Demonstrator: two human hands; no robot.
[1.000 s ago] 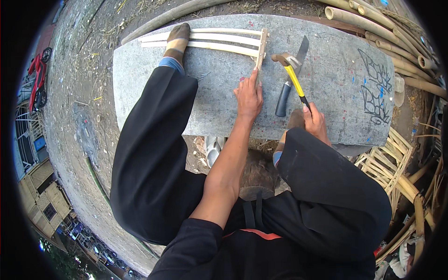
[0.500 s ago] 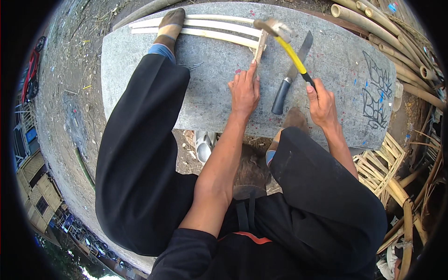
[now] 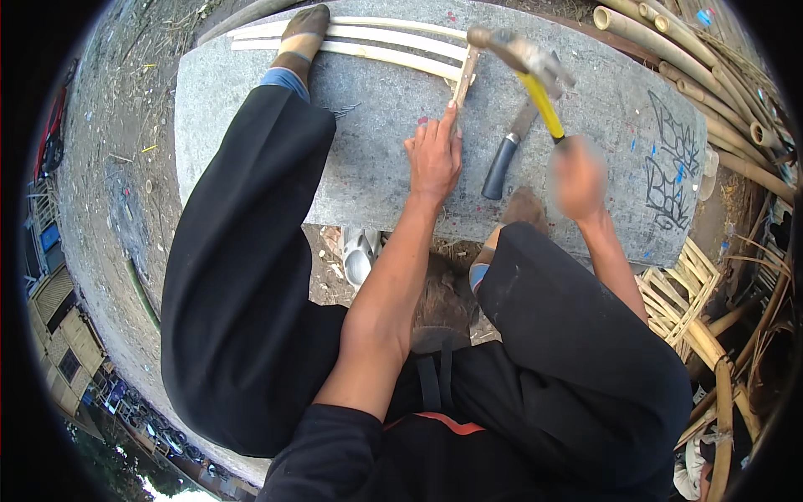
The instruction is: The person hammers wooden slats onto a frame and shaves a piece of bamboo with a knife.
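My right hand point(image 3: 577, 180), smeared by motion, is closed round the black grip of a claw hammer point(image 3: 545, 105) with a yellow shaft. The hammer head is over the upper end of a short bamboo crosspiece point(image 3: 463, 82). That piece lies across the right ends of three long pale bamboo strips point(image 3: 393, 58). At its lower end my left hand point(image 3: 435, 159) holds it, the index finger stretched along it and the other fingers curled. My left foot point(image 3: 306, 33), in a striped sock, presses the strips down. A knife point(image 3: 502, 166) with a dark handle lies between my hands, its blade partly behind the hammer.
All this rests on a grey stone slab point(image 3: 368, 180). Several nails point(image 3: 345, 110) lie near my left knee. My right foot point(image 3: 525, 209) is on the slab's near edge. Bamboo poles point(image 3: 661, 46) are piled at the far right, with a bamboo lattice point(image 3: 682, 293) below them.
The hammer head has swung slightly to the right and my right hand has become blurred. My left hand still holds the crosspiece; the whole view has shifted a little.
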